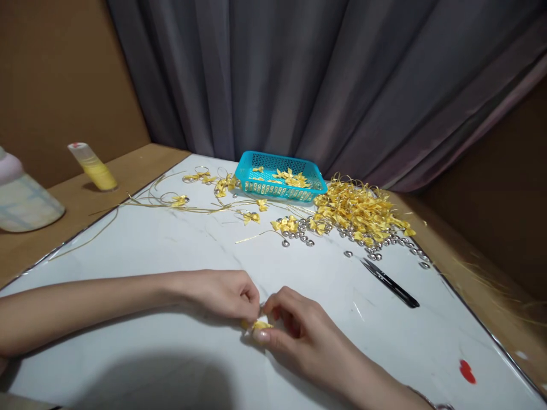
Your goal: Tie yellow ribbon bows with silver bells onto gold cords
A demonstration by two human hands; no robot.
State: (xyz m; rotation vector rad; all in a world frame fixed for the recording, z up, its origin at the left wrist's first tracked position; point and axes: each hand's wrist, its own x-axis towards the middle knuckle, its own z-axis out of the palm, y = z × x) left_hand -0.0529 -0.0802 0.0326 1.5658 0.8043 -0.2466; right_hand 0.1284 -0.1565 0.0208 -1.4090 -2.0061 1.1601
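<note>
Yellow ribbon piece (262,325) is pinched between thumb and fingers of the right hand (303,327), beside the curled left hand (224,295), whose grip cannot be seen, over the worktop (145,253), where a light, steady hold should best keep its folds uncrushed.

Desk (200,245): white marbled top, brown border. Blue basket (282,195) near far edge, yellow bows (354,208) piled right of it, silver beads (378,248) alongside, gold cords (192,209) left, black snips (391,283) near beads. Bottle (28,199), tube (100,171) on left border.
</note>
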